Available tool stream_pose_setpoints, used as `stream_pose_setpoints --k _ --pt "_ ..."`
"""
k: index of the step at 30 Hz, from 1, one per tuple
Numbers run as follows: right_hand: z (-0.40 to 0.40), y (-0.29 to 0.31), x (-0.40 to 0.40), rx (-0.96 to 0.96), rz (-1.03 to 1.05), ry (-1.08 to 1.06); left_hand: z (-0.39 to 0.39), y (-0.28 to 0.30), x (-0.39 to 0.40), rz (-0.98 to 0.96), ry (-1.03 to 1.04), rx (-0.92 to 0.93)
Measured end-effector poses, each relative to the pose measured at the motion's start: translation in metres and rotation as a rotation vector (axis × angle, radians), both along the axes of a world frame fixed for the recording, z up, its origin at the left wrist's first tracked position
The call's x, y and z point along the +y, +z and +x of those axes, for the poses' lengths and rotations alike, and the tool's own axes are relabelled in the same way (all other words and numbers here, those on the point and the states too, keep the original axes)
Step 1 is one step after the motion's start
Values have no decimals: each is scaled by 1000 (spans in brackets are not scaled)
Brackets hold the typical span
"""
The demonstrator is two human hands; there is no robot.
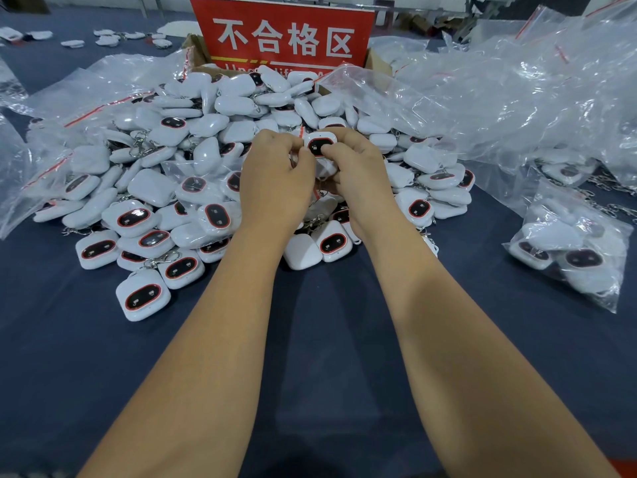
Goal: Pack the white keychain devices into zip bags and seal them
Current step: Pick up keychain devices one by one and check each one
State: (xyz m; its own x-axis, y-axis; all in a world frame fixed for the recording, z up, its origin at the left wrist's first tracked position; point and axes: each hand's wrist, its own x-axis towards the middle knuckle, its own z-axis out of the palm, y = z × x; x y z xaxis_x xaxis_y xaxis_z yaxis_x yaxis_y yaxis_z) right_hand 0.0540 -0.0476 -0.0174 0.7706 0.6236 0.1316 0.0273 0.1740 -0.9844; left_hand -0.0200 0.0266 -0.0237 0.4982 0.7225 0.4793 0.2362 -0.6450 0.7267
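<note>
Because both hands meet over the middle of the big pile of white devices, they can work on one little thing together. The left hand and the right hand each pinch the same white device with curled fingers, and it sits just past the fingertips, face up, so its dark red-ringed window can be seen. It may already be inside a clear zip bag (the plastic there is too hard to make out), and another white one shows just under it between the hands. I think the hands hold it up off the pile so the bag mouth is easy to press shut. Empty zip bags lie heaped to the right of the right hand, close enough to grab. A filled bag rests on the dark worktop further right, out of the way. Behind the hands stands a red sign.
</note>
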Motion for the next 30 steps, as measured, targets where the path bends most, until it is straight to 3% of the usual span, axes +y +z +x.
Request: stream_pose_setpoints --k 30 --pt "-3 2 -2 -11 56 32 1 -3 0 34 -16 -18"
